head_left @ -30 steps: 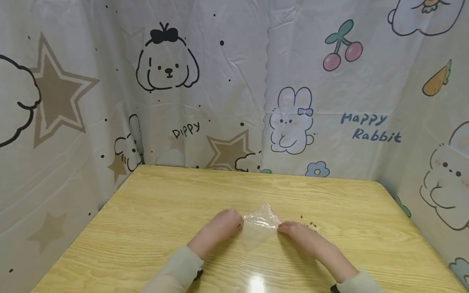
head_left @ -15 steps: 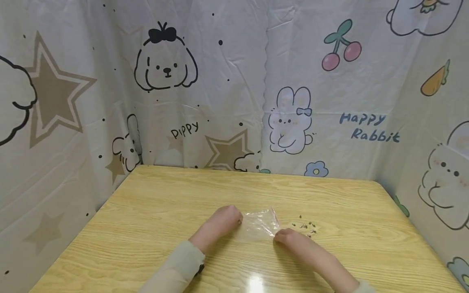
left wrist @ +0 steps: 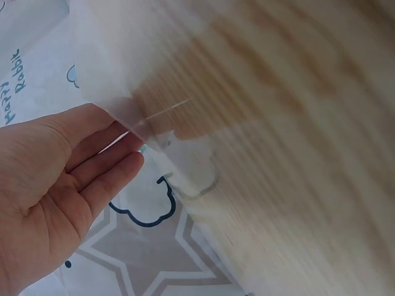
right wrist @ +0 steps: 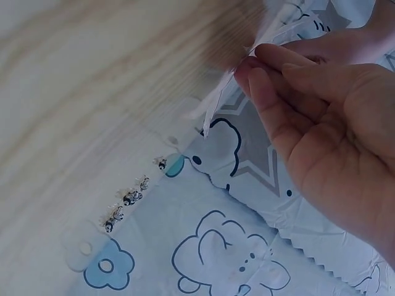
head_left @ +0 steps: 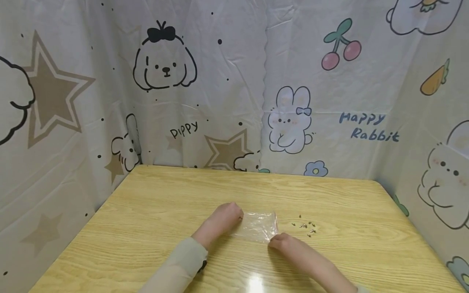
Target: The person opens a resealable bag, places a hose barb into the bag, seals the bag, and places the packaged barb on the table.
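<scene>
A clear plastic zip bag (head_left: 255, 227) with a red line along its right edge lies almost flat, low over the table or on it. My left hand (head_left: 224, 217) pinches the bag near its far left corner; the left wrist view shows the fingers (left wrist: 114, 176) at the film's edge. At the near right corner, my right hand (head_left: 287, 244) grips the film between thumb and fingertips, also seen in the right wrist view. Several small shiny metal pieces (head_left: 305, 226) lie scattered right of the bag. They are too small to name surely. No contents are visible in the bag.
The wood-grain table (head_left: 176, 191) has a rounded far right corner. Behind and beside it hangs a pale printed cloth (head_left: 234, 101) with cartoon animals and stars. A bright light reflection (head_left: 255, 283) shows on the near tabletop.
The bag has turned from a raised diamond shape to lying flatter and squarer. My right hand has come nearer and slightly left, uncovering more metal pieces. The left hand has shifted slightly away from me.
</scene>
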A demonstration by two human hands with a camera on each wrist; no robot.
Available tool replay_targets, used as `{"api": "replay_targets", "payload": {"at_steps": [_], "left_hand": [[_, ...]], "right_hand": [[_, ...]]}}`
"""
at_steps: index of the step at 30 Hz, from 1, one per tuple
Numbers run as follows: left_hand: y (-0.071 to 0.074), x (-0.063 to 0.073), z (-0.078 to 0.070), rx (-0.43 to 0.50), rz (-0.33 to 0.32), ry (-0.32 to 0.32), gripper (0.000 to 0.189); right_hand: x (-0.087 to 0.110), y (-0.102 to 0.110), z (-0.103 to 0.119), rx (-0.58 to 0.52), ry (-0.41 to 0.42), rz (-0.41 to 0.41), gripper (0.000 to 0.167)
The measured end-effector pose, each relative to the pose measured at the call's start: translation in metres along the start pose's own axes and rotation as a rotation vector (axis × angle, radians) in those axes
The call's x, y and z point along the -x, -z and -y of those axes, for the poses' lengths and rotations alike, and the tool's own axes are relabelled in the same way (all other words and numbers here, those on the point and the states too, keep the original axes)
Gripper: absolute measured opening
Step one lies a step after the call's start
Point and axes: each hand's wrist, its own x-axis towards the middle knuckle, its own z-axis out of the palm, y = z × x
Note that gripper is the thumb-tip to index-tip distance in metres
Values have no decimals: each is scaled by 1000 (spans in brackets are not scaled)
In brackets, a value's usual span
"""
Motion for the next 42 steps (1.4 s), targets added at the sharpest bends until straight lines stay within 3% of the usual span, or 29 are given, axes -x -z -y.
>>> {"api": "replay_targets", "payload": {"at_steps": [5,8,11,14,19,26,33,42], "left_hand": [[-1,1,-1,7,10,10,34],[-2,1,-1,32,13,12,33],[-2,2,-1,51,-2,10,34],[-3,3,0,51,-22,7,32],[-2,4,-2,99,-35,0,27],[5,3,-22,295,-33,36,16],[3,-6,-44,440,9,147,24],[3,-17,-65,513,72,166,18]], "right_hand": [[-1,-1,1,-6,10,4,25],[-1,2,0,-70,-7,18,25],[-1,5,-4,-155,-30,-23,21],[-3,9,-10,-236,-94,-89,18],[-5,13,-22,-365,-304,-144,17],[-14,13,-38,-502,-512,-176,21],[-29,6,-51,-518,-561,-163,21],[-42,1,-61,-576,-628,-125,19]]}}
